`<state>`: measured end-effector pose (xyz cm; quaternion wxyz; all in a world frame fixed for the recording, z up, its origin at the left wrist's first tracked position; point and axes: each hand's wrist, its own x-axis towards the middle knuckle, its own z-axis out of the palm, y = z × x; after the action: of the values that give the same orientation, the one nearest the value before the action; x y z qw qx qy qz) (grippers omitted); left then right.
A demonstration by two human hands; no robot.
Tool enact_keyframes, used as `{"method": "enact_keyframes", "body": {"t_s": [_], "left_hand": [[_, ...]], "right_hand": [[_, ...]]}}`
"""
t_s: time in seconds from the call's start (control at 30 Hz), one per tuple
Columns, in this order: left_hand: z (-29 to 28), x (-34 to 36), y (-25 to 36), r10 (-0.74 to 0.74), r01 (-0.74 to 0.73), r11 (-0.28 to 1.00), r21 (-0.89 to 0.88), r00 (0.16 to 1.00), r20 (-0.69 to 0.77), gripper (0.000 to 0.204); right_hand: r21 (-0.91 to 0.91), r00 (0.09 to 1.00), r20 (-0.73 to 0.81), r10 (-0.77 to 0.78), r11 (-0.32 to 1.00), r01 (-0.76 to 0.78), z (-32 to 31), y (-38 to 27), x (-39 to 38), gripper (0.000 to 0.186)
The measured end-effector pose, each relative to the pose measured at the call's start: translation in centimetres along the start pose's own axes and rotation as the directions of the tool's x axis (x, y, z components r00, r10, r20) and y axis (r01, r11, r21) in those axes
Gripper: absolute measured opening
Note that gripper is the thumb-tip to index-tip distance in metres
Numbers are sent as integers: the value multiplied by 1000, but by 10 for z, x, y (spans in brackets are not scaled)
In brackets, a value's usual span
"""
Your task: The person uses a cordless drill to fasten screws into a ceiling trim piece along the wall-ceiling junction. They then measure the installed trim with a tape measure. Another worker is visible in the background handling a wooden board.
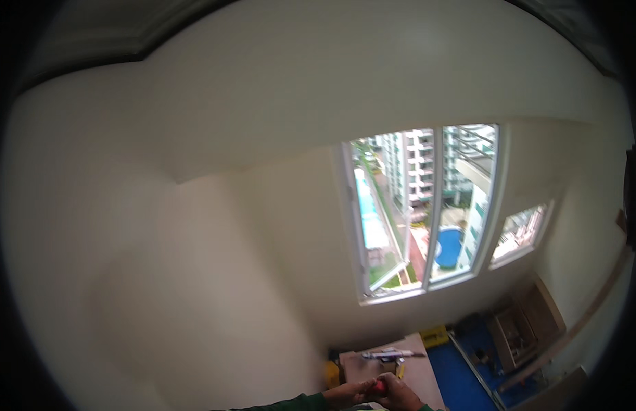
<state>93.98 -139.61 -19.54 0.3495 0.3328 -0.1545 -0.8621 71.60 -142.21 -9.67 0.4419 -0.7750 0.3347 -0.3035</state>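
Low in the head view, my left hand (351, 394) and my right hand (401, 394) meet, fingers closed around a small red object (379, 388). Its kind is hidden by the fingers. Just beyond them lies a pinkish-brown board (424, 370). On that board rests a long, slim tool with a pale body and a dark tip (393, 354); I cannot make out its kind. A small yellow item (400, 368) lies beside it, close to my right hand.
A window (427, 212) with white frames stands ahead, a smaller window (522, 233) to its right. Yellow objects (434, 335) sit by the board. To the right are a blue floor covering (451, 373), a wooden cabinet (527, 322) and a long slanting plank (578, 322).
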Motion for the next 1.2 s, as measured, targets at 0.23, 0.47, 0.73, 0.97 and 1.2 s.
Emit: {"method": "enact_keyframes", "body": {"t_s": [0.23,0.47,0.73,0.97,1.2], "left_hand": [[-53,-73,60,245,-203,920,335,966,-87,41],[-49,-127,50,525,-306,813,496,753,-396,46],[-4,-131,-4,675,-240,737,631,254,-693,55],[85,-196,32,783,-61,542,838,-325,-530,42],[139,-200,92,554,-283,226,932,-750,-362,44]], "right_hand": [[-25,914,392,-107,992,127,45,-13,94,43],[318,717,653,-243,948,31,67,7,119,54],[217,510,831,-222,974,71,68,17,159,37],[90,193,976,-104,993,77,10,71,227,26],[120,45,991,-130,977,177,1,167,382,25]]}}
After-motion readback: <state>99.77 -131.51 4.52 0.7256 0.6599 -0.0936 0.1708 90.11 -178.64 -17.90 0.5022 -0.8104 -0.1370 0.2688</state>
